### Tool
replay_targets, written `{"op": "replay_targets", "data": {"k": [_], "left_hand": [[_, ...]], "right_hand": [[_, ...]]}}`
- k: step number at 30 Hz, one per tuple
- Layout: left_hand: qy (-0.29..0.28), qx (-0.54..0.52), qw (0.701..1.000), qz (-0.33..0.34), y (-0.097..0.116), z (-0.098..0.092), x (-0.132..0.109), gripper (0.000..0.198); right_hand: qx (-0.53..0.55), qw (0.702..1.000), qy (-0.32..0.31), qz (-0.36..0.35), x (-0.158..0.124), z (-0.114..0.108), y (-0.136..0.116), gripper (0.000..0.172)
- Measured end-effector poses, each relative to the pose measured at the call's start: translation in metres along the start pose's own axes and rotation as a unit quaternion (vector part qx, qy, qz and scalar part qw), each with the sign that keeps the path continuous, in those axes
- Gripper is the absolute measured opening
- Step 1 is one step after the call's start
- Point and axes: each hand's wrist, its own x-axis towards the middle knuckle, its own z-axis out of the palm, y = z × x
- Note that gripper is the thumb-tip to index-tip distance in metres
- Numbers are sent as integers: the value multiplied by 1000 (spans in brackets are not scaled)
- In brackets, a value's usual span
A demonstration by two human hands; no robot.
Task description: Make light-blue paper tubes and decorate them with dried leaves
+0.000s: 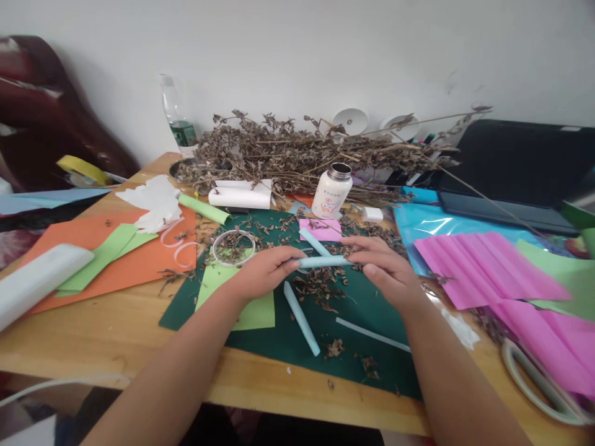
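Between my two hands lies a light blue paper tube [324, 262], held level above the green cutting mat [372, 365]. My left hand [267, 269] is closed on its left end, thumb and fingers pinching it. At the other end, my right hand [383, 266] grips the tube between thumb and fingers. Just behind it a second blue paper tube [315, 241] lies slanted. A third blue tube [302, 319] rests on the mat nearer me, and a thin pale blue strip [372, 335] lies by my right forearm. Crumbled dry leaves [320, 291] are scattered beneath my hands.
Dried branches [279, 152] pile along the wall behind a white open bottle [332, 191]. A tape ring [233, 248] sits on green paper [255, 306]. Orange paper [139, 272] spreads left; pink crepe paper [488, 266] and scissors [534, 384] lie right. A plastic bottle [179, 118] stands back left.
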Motion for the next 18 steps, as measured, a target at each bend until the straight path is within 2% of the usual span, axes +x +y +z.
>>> {"op": "replay_targets", "data": {"k": [2, 4, 6, 8, 12, 15, 18], "left_hand": [[-6, 6, 1000, -2, 1, 0, 0, 28], [-16, 7, 1000, 2, 2, 0, 1, 28], [-22, 2, 1000, 9, 3, 0, 2, 28], [-22, -6, 1000, 17, 4, 1, 3, 27], [-15, -15, 999, 30, 5, 0, 2, 26], [-9, -9, 999, 33, 5, -1, 1, 27], [-8, -6, 1000, 27, 5, -2, 1, 26]], "right_hand": [[-19, 998, -50, -16, 1, -2, 0, 23], [-20, 997, -69, -17, 1, -2, -1, 24], [-8, 999, -39, -2, 1, 1, -3, 24], [2, 1000, 20, 9, 1, 5, -5, 24], [-17, 994, 109, 5, -2, 13, -5, 15], [-38, 991, 126, 2, -3, 15, -3, 11], [-38, 991, 131, -12, -5, 13, -3, 15]]}}
